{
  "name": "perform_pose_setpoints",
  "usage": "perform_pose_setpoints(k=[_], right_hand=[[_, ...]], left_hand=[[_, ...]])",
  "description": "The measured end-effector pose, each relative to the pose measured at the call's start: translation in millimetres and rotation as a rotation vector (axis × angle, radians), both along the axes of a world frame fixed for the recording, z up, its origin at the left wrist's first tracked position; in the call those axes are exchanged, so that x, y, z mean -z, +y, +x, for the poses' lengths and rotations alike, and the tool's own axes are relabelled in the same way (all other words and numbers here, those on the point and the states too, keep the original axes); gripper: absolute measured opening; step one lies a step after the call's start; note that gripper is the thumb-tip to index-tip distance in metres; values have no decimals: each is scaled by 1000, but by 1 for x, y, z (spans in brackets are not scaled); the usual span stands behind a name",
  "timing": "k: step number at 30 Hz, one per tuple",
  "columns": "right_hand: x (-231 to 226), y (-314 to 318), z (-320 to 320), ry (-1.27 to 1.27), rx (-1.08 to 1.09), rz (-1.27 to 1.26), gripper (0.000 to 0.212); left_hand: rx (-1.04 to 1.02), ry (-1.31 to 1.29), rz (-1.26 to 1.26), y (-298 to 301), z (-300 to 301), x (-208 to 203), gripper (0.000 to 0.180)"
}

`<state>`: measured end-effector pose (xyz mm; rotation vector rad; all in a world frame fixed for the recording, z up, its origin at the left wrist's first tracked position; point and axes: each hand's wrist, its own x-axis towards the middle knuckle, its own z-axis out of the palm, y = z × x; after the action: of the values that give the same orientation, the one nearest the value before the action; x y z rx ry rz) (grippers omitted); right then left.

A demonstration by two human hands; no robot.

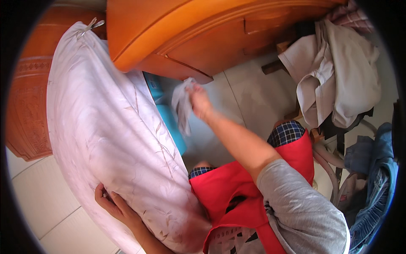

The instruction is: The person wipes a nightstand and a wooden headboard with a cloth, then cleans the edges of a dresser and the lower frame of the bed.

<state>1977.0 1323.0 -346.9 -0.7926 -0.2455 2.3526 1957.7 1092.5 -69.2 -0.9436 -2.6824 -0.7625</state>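
My right hand [199,101] is closed on a crumpled grey cloth [182,101], held out in front of me low over the floor, close to the wooden furniture. The hand and cloth are slightly blurred. My left hand [116,206] lies on the near left part of a pale pink, leaf-patterned cover [114,139], its fingers apart and holding nothing. The cover is draped over a long rounded shape whose support is hidden, and is knotted at its far end.
Orange-brown wooden furniture [186,25] spans the far side. Teal containers [171,127] sit beside the cover's right edge. At right, beige clothing [351,72] is piled up, with blue denim [374,182] nearer me. A red apron [237,182] covers my lap. The floor has pale tiles [249,89].
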Motion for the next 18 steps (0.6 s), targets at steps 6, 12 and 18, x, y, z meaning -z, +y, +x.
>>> perform_pose_setpoints(k=[6, 12, 18], right_hand=[[29, 51, -7, -40, 35, -488, 29], [-69, 12, 14, -67, -195, -80, 29], [-225, 15, 7, -722, 228, 2783, 29]], left_hand=[[6, 1, -16, 4, 0, -4, 36], [52, 73, -1, 3, -6, -6, 37], [73, 154, -65, -6, -7, -17, 33]])
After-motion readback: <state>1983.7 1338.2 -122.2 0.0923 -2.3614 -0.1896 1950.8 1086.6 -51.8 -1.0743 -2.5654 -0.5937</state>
